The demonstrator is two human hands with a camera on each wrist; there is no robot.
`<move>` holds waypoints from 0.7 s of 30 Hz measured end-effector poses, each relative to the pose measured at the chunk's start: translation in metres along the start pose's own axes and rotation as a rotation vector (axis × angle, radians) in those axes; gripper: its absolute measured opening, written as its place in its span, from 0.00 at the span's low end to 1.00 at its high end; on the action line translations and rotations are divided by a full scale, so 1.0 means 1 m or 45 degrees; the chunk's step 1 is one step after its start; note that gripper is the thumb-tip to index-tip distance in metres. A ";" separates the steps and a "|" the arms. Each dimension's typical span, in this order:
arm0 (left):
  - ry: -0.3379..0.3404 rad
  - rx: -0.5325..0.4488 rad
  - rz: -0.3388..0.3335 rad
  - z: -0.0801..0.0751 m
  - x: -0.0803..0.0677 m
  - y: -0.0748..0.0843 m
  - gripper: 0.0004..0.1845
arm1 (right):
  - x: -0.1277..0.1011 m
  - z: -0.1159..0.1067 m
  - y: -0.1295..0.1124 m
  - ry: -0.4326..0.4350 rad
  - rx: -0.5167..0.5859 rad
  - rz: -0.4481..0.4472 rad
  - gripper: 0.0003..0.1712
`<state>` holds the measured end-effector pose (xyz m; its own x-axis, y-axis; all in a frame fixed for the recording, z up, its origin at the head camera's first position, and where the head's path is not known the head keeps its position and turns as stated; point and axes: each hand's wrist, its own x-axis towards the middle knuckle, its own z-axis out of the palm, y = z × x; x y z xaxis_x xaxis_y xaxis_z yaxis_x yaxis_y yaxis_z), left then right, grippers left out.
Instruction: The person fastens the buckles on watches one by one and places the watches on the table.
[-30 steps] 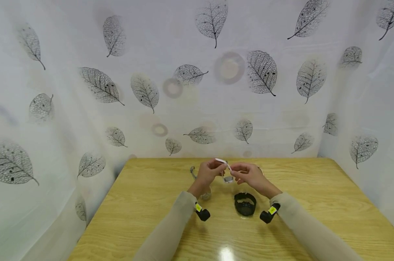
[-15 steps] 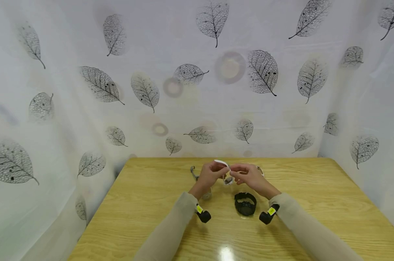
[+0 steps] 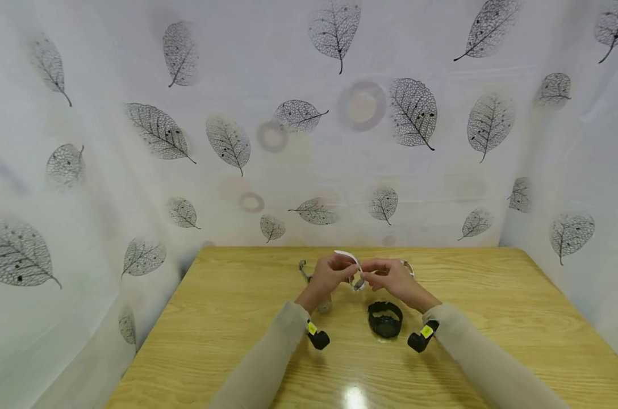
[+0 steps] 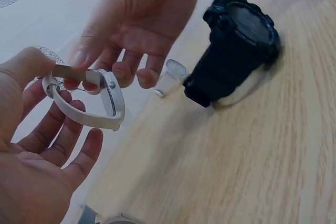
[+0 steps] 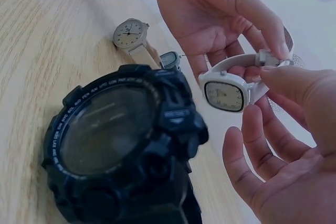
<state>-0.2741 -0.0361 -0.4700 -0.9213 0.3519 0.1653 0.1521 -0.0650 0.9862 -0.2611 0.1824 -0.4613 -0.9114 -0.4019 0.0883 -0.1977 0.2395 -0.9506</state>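
Wood table [image 3: 227, 341], leaf-print curtain [image 3: 135, 142] behind; both hands pinch white watch [image 5: 227, 94].

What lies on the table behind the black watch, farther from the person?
Behind the black watch lie a beige round-dial watch and a small clasp. The hands cover whatever lies further back.

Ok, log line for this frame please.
left hand: pinches white watch strap | right hand: pinches strap end at buckle | black watch: on table, untouched | beige watch: lying behind
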 end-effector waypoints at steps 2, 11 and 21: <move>-0.017 0.024 -0.008 0.000 -0.001 -0.001 0.11 | 0.000 0.000 0.001 -0.004 -0.016 -0.008 0.20; -0.011 0.089 0.011 0.003 0.001 -0.005 0.09 | -0.001 -0.001 0.004 -0.002 -0.043 -0.039 0.19; 0.054 0.065 0.050 0.007 0.000 -0.002 0.10 | 0.000 -0.003 0.001 0.023 -0.006 -0.031 0.21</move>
<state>-0.2714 -0.0294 -0.4719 -0.9286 0.3098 0.2044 0.2054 -0.0297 0.9782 -0.2621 0.1854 -0.4619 -0.9127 -0.3916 0.1168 -0.2215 0.2339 -0.9467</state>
